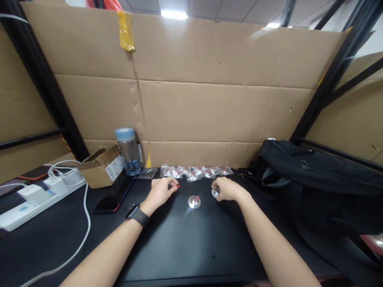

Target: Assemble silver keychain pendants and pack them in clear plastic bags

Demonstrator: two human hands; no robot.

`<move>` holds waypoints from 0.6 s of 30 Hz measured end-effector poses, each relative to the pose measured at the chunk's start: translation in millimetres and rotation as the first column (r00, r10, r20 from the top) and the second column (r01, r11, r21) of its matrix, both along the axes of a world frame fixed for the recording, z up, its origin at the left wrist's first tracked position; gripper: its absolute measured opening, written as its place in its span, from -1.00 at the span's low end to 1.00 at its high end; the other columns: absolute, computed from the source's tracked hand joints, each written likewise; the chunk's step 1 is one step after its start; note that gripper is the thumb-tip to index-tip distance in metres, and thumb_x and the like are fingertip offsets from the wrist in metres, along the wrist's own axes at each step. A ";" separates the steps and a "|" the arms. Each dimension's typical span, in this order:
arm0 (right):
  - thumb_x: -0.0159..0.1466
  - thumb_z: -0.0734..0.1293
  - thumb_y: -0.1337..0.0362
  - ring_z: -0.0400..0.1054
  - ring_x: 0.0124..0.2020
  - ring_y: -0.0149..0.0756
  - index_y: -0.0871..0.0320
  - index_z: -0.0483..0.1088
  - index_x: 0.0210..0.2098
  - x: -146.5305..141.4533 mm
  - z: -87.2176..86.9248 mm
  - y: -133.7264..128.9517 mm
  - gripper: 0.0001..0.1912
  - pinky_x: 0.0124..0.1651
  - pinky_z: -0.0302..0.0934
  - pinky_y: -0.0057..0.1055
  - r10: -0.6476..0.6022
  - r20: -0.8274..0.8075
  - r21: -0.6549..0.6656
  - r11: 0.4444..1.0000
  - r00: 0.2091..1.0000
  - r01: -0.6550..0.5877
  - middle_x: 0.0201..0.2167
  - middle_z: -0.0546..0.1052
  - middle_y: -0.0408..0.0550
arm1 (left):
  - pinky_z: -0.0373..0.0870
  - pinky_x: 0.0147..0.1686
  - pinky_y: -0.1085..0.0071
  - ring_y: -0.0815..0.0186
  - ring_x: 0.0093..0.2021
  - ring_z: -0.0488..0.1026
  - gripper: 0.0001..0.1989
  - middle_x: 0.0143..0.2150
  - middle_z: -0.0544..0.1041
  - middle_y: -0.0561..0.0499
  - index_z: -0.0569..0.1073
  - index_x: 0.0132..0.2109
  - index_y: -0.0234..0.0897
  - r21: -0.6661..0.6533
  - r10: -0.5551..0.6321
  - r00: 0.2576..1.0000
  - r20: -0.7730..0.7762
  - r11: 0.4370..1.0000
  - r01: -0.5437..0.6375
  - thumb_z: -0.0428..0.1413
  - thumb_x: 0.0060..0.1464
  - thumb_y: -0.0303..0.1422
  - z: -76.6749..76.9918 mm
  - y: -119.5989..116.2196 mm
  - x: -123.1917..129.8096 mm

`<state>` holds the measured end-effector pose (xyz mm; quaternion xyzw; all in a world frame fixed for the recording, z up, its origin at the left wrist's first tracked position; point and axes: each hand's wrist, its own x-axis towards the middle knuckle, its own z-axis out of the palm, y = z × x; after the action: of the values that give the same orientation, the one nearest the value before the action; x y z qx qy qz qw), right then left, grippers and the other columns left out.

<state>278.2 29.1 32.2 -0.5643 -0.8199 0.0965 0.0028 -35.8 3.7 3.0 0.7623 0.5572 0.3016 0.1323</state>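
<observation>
My left hand (161, 190), with a dark watch on its wrist, pinches a small red piece (178, 186) between thumb and fingers just above the black table. Over to the right, the fingers of my right hand (225, 188) are closed on a shiny silver disc (214, 193), partly hidden behind them. Between the hands a second silver disc (194, 202) lies flat, a red piece standing at its middle. Behind them, several clear plastic packets (194, 173) holding similar discs with red parts form a row along the cardboard.
A black backpack (323, 187) takes up the right side. At left are a water bottle (131, 155), an open cardboard box (103, 167), a phone (112, 197) and a white power strip (42, 199) with a trailing cable. A cardboard wall (194, 111) closes off the back.
</observation>
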 end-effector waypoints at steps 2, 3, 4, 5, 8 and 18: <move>-0.10 0.54 0.27 0.52 -0.12 -0.03 0.01 0.57 -0.02 -2.3 0.9 -1.1 -0.41 -0.13 0.31 -0.33 -0.073 0.045 0.036 0.997 0.996 0.071 -0.03 0.58 0.04 | 0.24 -0.03 0.33 0.23 -0.13 0.60 -0.93 -0.23 0.69 0.08 0.58 -0.22 -0.13 -0.016 -0.001 1.000 -0.001 1.000 0.001 0.22 0.14 -0.31 -0.2 0.2 0.4; -0.10 0.54 0.27 0.53 -0.12 -0.02 0.00 0.57 -0.01 -2.8 0.6 -0.8 -0.40 -0.14 0.31 -0.32 -0.080 0.045 0.049 0.996 0.996 0.078 -0.02 0.59 0.04 | 0.23 -0.03 0.32 0.23 -0.14 0.60 -0.93 -0.23 0.69 0.08 0.59 -0.22 -0.13 -0.019 -0.007 1.000 -0.012 1.000 0.007 0.21 0.15 -0.30 -0.2 -0.1 1.0; -0.10 0.54 0.29 0.53 -0.12 -0.03 0.00 0.58 -0.01 -2.9 -0.2 -0.2 -0.40 -0.14 0.31 -0.33 -0.067 0.034 0.051 0.997 0.997 0.066 -0.02 0.59 0.04 | 0.21 -0.03 0.31 0.23 -0.13 0.59 -0.92 -0.23 0.69 0.08 0.59 -0.23 -0.12 -0.016 -0.015 1.000 -0.026 1.000 0.014 0.20 0.17 -0.29 -0.2 -0.6 1.9; -0.10 0.54 0.30 0.53 -0.13 -0.04 0.02 0.59 -0.03 -2.5 -1.1 0.7 -0.41 -0.14 0.31 -0.34 -0.042 0.017 0.043 0.998 0.999 0.041 -0.04 0.60 0.04 | 0.20 -0.02 0.29 0.22 -0.13 0.59 -0.91 -0.22 0.69 0.08 0.60 -0.22 -0.11 -0.010 -0.019 0.999 -0.041 1.000 0.019 0.19 0.18 -0.29 -0.2 -1.4 3.1; -0.14 0.55 0.37 0.53 -0.17 -0.07 0.11 0.62 -0.14 -0.1 -2.6 2.4 -0.49 -0.15 0.32 -0.38 0.031 -0.030 0.010 0.999 0.999 -0.031 -0.15 0.63 0.03 | 0.14 0.02 0.23 0.18 -0.06 0.55 -0.89 -0.16 0.67 0.07 0.60 -0.20 -0.08 0.029 -0.009 0.997 -0.072 1.000 0.011 0.16 0.22 -0.28 0.3 -4.8 7.8; 0.12 0.51 0.24 0.52 -0.14 -0.21 0.09 0.50 0.06 -40.1 1.7 -12.9 -0.50 -0.13 0.42 -0.34 0.306 -0.717 0.273 0.950 0.626 -0.152 0.00 0.56 0.03 | 0.29 0.07 0.29 0.22 -0.02 0.51 -0.86 -0.08 0.61 0.04 0.59 -0.18 -0.12 0.120 -0.164 0.963 0.213 0.983 0.141 0.15 0.24 -0.23 1.6 -8.3 18.2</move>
<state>238.2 16.3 33.9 -0.3611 -0.8152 0.2437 0.3818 -17.6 -4.6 4.5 0.7703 0.4621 0.4023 0.1765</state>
